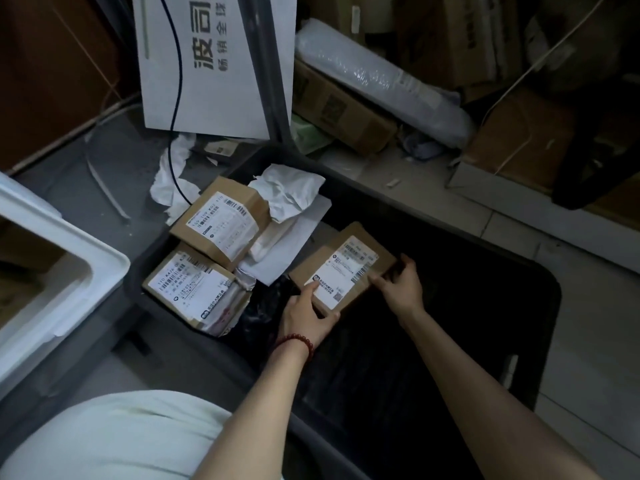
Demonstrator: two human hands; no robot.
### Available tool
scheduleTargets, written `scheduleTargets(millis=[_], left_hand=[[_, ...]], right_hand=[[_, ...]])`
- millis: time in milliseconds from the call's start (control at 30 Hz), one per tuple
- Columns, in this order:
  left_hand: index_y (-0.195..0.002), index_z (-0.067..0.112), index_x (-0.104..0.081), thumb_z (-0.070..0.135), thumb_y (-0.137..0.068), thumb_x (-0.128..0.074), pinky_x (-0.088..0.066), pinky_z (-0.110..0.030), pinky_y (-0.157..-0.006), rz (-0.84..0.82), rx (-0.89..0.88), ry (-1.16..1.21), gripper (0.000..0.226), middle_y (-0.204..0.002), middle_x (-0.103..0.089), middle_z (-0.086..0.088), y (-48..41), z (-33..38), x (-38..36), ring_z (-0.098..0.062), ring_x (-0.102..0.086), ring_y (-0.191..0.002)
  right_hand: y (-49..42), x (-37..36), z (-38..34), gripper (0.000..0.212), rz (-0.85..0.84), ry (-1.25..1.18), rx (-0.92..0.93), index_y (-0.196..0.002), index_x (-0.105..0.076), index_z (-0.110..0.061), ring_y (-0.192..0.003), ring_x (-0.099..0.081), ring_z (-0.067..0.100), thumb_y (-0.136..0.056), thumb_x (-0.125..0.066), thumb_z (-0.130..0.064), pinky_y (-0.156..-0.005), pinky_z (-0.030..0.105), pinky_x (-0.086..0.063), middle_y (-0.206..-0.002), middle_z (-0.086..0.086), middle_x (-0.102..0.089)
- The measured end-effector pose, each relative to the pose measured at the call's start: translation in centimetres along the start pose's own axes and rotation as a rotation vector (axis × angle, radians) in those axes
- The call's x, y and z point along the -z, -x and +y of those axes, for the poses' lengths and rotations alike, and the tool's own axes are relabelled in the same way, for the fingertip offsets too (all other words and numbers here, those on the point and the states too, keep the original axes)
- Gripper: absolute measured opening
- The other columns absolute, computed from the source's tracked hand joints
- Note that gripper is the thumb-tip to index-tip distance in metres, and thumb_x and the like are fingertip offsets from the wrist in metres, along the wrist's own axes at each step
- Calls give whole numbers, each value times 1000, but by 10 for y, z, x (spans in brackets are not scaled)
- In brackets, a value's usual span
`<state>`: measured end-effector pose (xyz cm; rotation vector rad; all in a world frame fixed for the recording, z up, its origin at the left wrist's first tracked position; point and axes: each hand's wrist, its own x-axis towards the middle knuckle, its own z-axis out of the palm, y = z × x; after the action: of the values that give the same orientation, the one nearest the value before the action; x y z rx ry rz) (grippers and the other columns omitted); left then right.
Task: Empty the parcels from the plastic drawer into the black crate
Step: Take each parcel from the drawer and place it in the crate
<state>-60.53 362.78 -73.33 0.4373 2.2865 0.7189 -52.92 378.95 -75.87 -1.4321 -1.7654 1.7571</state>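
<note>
Your black crate [549,327] holds two boxed parcels [221,220] at its far end; the white plastic drawer [86,268] sits just left, its contents too dim to judge. The flat parcel [346,268] is low inside the crate: your left hand [304,317] grips its near corner, thumb on top, and your right hand [403,289] pinches the opposite edge. It looks light and stiff, so opposite edges suit it

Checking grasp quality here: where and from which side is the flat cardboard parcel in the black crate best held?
Grip the flat cardboard parcel by opposite edges, near-left and right, from above, as the left hand and right hand do: it is thin, broad and lies label-up.
</note>
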Motion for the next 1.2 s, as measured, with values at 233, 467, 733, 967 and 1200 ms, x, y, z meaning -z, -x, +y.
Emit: scheduleTargets(millis=[233,467,733,967,1200], left_hand=[[-151,33,-12,50,-87,-57,-46,-41,-92,113,-62,-282,80,-137,-42,-7,-6,-5,5,-27,-45,-123],[-151,36,-12,65,-86,-48,-34,-48,-101,25,-44,-557,80,-146,-39,-5,-3,1,6,-29,-35,-133],[-147,26,-28,58,-91,-44,-31,-45,-103,115,-102,-660,67,-149,-37,0,29,-9,34,-25,-32,-135],[-131,26,-48,55,-89,-46,-32,-42,-99,383,-70,-583,51,-134,-52,1,73,-17,81,-23,-43,-126],[-124,28,-53,54,-87,-51,-32,-41,-97,696,-94,-483,45,-128,-57,3,131,-20,171,-22,-47,-121]], right_hand=[[-21,-15,-30,73,45,254,147,-143,-43,-7,-127,-50,24,-79,-78,-14,-109,30,-38,-140,14,-50],[-19,-7,-22,81,-38,509,119,-153,-19,-12,-138,-38,28,-89,-68,-24,-111,32,-31,-148,14,-42],[18,-11,-27,93,-107,1140,403,-152,-10,-23,-149,4,26,-83,-64,-53,-117,53,-9,-162,6,3],[77,-45,-63,60,-122,1141,700,-140,-42,-23,-136,-36,20,-91,-48,-58,-108,39,-30,-145,-1,-43],[147,-104,-120,63,-203,1079,941,-137,-46,-24,-130,-43,22,-89,-46,-64,-105,40,-32,-140,2,-46]])
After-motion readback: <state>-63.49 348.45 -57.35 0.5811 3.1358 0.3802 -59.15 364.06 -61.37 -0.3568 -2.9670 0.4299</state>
